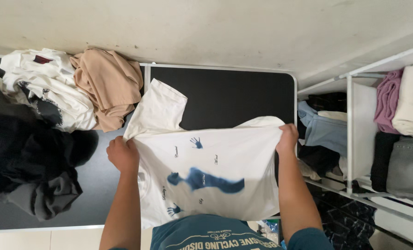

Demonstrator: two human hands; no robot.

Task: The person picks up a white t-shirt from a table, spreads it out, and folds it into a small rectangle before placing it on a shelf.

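head view: a white t-shirt (215, 176) with blue prints lies spread on the black table (234, 92). left hand (122, 155) and right hand (287, 138) pinch its far edge, fingers closed. it looks light, limp and prone to sagging; edges grip best.

No packages, signs or screens show. One small dark red neck label (42, 59) sits inside the crumpled white garment (53, 88) at the surface's far left.

Pale wall (215, 28), black table (225, 92), white rack (350, 134)
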